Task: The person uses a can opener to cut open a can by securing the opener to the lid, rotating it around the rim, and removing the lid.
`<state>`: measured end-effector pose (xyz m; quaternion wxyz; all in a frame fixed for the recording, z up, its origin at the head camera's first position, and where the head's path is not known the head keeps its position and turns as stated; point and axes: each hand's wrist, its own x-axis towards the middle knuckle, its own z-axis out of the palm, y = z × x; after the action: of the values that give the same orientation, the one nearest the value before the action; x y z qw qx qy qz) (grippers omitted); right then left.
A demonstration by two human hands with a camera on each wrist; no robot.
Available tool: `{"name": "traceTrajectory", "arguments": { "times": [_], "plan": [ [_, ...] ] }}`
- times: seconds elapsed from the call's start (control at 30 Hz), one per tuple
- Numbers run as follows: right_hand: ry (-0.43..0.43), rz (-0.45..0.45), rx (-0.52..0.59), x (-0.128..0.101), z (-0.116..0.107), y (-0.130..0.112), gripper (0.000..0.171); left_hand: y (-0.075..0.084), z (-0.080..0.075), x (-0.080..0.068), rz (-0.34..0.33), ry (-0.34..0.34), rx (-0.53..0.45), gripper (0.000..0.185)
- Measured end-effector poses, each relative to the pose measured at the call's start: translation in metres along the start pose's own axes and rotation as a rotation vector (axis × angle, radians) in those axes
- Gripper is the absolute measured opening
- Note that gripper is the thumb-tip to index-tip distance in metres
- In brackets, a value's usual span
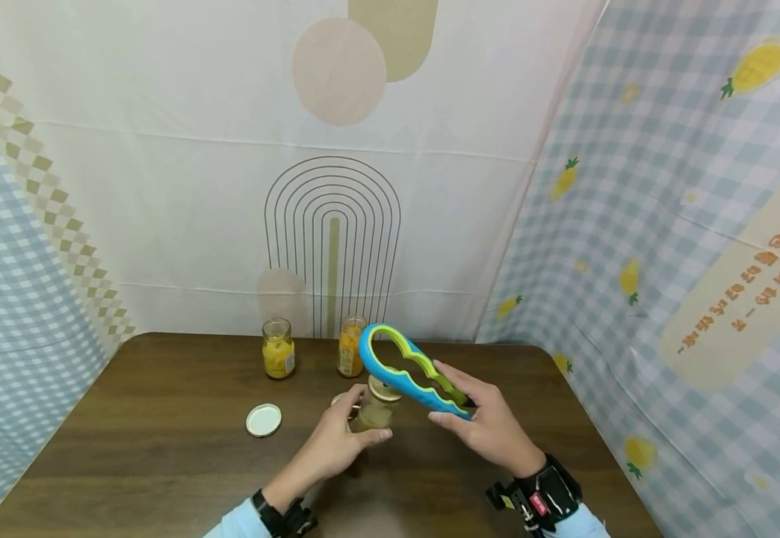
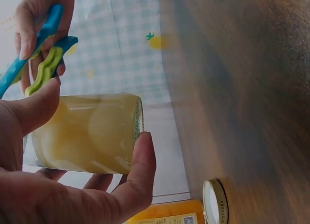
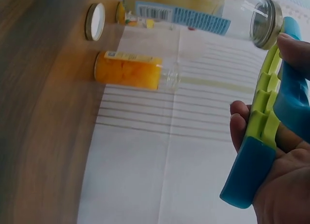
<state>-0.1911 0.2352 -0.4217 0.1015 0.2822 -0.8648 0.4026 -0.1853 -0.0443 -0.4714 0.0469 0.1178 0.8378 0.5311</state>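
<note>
My left hand (image 1: 353, 432) grips a glass jar of pale yellow fruit (image 1: 375, 411) that stands on the brown table (image 1: 161, 448), thumb on one side and fingers round the other (image 2: 140, 166). A gold lid (image 1: 385, 388) closes the jar. My right hand (image 1: 460, 400) holds the handle end of a blue and green jar opener (image 1: 406, 370). The opener is tilted, its large ring just above the jar's lid. In the right wrist view the opener (image 3: 269, 132) lies in my palm, with the jar's lid (image 3: 266, 23) beyond its tip.
Two open jars of yellow fruit (image 1: 278, 349) (image 1: 350, 346) stand at the back of the table. A loose lid (image 1: 264, 420) lies to the left of my hands, and another (image 1: 339, 400) shows partly behind my left hand. Patterned cloth walls close in the back and both sides.
</note>
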Motion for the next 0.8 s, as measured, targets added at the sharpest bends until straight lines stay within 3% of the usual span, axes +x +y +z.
{"name": "traceTrajectory", "arguments": {
  "times": [0.33, 0.6, 0.8],
  "plan": [
    [-0.086, -0.065, 0.019, 0.013, 0.002, -0.013, 0.073, 0.005, 0.002, 0.001, 0.011, 0.008, -0.046, 0.074],
    [-0.118, -0.076, -0.051, 0.018, 0.000, -0.022, 0.073, 0.008, 0.001, 0.002, 0.050, 0.014, -0.077, 0.072],
    [-0.175, -0.061, -0.091, 0.020, -0.006, -0.026, 0.076, 0.008, 0.001, 0.002, 0.034, -0.002, -0.086, 0.061]
  ]
}}
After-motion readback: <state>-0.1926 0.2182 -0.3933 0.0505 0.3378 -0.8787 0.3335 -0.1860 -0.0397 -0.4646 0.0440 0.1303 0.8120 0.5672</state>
